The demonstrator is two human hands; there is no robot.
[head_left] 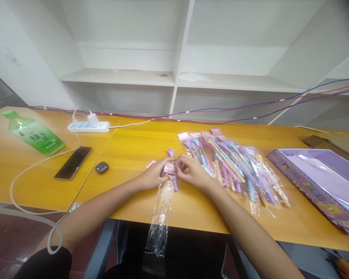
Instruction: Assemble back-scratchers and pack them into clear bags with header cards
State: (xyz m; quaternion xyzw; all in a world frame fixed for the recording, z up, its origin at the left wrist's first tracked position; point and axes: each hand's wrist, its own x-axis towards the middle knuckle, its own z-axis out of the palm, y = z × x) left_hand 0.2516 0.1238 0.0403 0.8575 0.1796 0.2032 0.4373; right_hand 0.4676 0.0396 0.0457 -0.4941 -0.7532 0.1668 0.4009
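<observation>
My left hand point(154, 175) is closed on the top of a long clear plastic bag point(162, 205), which hangs down past the table's front edge. A pink printed label point(170, 168) shows at the bag's top, between my hands. At the label's right edge, the fingers of my right hand point(193, 170) are pinched together on the bag's top. Partly hidden under both hands, a purple back scratcher point(170, 152) with a small hand-shaped head lies on the table, its handle end pointing towards me. A bit of pink point(150, 164) peeks out behind my left hand.
To the right lies a heap of bagged back scratchers point(229, 161) in several colours. Beyond it is a purple open box point(311, 186). On the left are a green bottle point(35, 133), a phone point(73, 162), a black earbud case point(101, 167) and a power strip point(88, 126) with a white cable.
</observation>
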